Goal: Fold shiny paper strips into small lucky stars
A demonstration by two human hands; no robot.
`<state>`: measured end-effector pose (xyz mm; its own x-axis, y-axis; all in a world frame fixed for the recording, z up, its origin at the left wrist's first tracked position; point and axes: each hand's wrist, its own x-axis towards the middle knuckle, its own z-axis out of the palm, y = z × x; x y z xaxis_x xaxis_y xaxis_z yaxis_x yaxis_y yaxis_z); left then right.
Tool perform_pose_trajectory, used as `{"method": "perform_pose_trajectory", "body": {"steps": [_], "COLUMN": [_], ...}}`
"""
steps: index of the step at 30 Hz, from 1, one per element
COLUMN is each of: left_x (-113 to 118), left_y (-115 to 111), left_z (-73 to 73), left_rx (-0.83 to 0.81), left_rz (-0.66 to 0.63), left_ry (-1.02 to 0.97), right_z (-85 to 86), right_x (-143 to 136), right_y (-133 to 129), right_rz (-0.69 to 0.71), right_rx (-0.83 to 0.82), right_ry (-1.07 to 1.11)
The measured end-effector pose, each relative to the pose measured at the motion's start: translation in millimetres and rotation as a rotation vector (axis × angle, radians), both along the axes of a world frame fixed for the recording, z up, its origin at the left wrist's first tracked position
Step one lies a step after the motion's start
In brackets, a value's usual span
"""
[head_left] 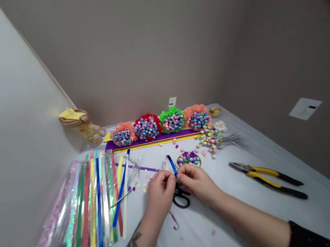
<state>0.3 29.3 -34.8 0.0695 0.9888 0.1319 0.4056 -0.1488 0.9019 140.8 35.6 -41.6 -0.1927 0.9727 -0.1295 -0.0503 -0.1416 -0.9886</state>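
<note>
My left hand (160,191) and my right hand (200,182) meet near the middle of the table, fingertips pinched on a narrow blue paper strip (171,163). The strip's free end curves up and away above my fingers. Under my hands lies a pair of scissors (181,201) with black handles, its blades hidden. Just beyond my right hand sits a small round dish of folded paper stars (188,158) in purple, pink and green.
Shiny strips in plastic sleeves (92,206) spread at left. Yellow-and-black pliers (267,178) lie at right, near thin wires (233,141) and loose stars (210,138). Four star-filled bouquets, one in green paper (173,121), line the back on coloured sheets (155,141).
</note>
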Motion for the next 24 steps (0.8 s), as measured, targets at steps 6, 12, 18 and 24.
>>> {"method": "perform_pose_trajectory", "body": {"steps": [6, 12, 18, 24], "left_x": [0.2, 0.7, -0.5, 0.2], "left_y": [-1.8, -2.6, -2.1, -3.0], "left_z": [6.7, 9.9, 11.0, 13.5], "left_rx": [-0.091, -0.060, -0.108, -0.105], "left_rz": [0.000, -0.014, 0.018, -0.004], "left_ry": [-0.074, 0.020, -0.047, -0.073], "right_z": [-0.1, 1.8, 3.0, 1.0], "right_x": [3.9, 3.8, 3.3, 3.1], "right_y": [0.1, -2.1, -2.0, -1.5], "right_rz": [-0.012, 0.002, 0.048, 0.048], "right_rx": [0.043, 0.110, 0.067, 0.047], "right_ry": [-0.095, -0.177, -0.119, -0.069]}}
